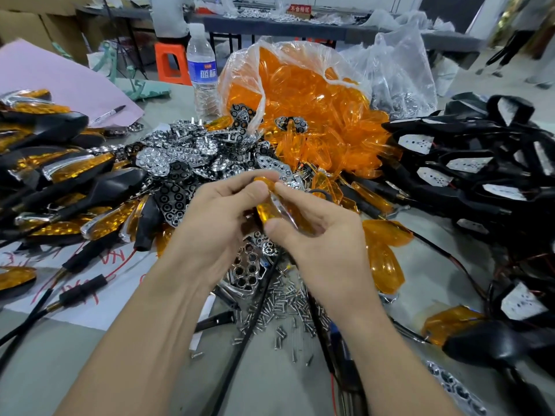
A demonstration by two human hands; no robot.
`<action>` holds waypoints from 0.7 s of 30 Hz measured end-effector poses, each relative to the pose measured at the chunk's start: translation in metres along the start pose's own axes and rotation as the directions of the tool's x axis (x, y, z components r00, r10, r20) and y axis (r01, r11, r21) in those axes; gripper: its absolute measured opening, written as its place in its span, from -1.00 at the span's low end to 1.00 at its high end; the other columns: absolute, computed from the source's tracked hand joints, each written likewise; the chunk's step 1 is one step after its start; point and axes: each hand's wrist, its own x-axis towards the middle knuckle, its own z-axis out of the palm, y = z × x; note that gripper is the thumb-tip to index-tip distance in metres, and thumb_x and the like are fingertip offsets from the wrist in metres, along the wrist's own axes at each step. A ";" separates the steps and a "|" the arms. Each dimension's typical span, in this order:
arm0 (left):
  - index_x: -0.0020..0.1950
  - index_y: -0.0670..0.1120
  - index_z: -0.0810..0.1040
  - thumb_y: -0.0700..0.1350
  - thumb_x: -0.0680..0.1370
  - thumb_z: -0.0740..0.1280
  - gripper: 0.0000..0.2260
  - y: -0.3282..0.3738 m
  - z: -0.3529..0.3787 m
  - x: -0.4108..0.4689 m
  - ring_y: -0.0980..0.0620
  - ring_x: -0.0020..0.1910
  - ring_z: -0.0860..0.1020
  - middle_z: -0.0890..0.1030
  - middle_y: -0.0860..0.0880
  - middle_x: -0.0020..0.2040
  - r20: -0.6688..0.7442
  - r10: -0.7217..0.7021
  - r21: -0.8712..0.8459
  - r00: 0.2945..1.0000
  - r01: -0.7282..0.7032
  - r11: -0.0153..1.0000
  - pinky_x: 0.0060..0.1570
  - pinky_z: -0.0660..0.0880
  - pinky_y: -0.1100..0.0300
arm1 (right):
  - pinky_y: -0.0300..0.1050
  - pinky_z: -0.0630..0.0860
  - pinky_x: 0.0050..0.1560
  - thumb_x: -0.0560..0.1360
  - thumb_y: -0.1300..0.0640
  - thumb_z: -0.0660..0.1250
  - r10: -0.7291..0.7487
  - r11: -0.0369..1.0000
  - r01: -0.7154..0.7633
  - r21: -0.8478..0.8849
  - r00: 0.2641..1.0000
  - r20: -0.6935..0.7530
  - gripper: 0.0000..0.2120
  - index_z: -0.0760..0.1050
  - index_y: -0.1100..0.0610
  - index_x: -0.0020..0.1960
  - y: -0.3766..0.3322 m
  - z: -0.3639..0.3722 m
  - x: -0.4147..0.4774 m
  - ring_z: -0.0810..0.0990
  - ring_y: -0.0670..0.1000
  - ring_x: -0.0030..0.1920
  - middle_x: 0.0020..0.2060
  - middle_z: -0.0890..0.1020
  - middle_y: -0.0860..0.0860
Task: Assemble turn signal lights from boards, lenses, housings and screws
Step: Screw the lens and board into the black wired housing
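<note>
The person is working on an amber lens (268, 212) held between both hands. The left hand (216, 214) is curling its fingers round the far end, and the right hand (324, 244) is pinching the near side. Lens fitting seems underway; the next move is probably calling for a black housing (468, 178) well right of the fingers, then screws (282, 304) just beneath them.
</note>
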 end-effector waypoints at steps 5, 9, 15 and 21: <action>0.07 -0.21 0.65 -0.16 0.54 0.30 -0.79 -0.005 0.001 -0.002 -0.15 -0.02 0.63 0.68 -0.22 0.05 0.092 0.058 -0.041 0.994 -0.055 0.998 -0.07 0.63 0.01 | -0.06 0.67 0.04 0.51 -0.03 0.51 0.267 0.936 -0.286 0.207 0.957 0.115 -0.49 0.50 -0.08 0.42 0.007 -0.009 0.001 0.73 -0.06 -0.02 0.02 0.72 -0.06; 0.05 -0.11 0.74 -0.18 0.55 0.28 -0.76 0.000 -0.001 -0.002 -0.12 0.08 0.66 0.70 -0.17 0.14 0.206 0.070 -0.086 0.976 -0.053 0.995 0.06 0.63 0.02 | -0.19 0.50 -0.30 0.46 -0.04 0.46 0.142 0.970 -0.165 0.177 0.981 0.135 -0.68 0.67 -0.08 0.21 0.001 -0.019 0.001 0.58 -0.04 -0.29 -0.29 0.63 -0.05; 0.20 -0.13 0.70 -0.13 0.54 0.32 -0.71 0.012 -0.012 0.000 -0.07 0.07 0.69 0.69 -0.14 0.24 0.208 0.000 0.037 0.978 -0.007 0.999 -0.01 0.65 0.11 | 0.08 0.67 0.04 0.51 0.15 0.53 -0.044 0.998 0.041 0.051 0.997 0.063 -0.76 0.70 -0.08 0.14 -0.004 -0.009 -0.001 0.72 0.00 -0.06 -0.08 0.76 -0.08; 0.14 -0.24 0.67 -0.22 0.53 0.32 -0.76 0.008 -0.014 0.000 -0.07 0.01 0.68 0.71 -0.20 0.10 0.233 0.023 0.043 0.972 -0.033 0.999 -0.01 0.63 0.12 | 0.09 0.68 0.07 0.45 0.20 0.57 -0.062 0.996 0.060 0.072 0.998 0.026 -0.63 0.68 -0.18 0.14 0.001 -0.008 -0.006 0.74 -0.01 -0.03 -0.07 0.77 -0.11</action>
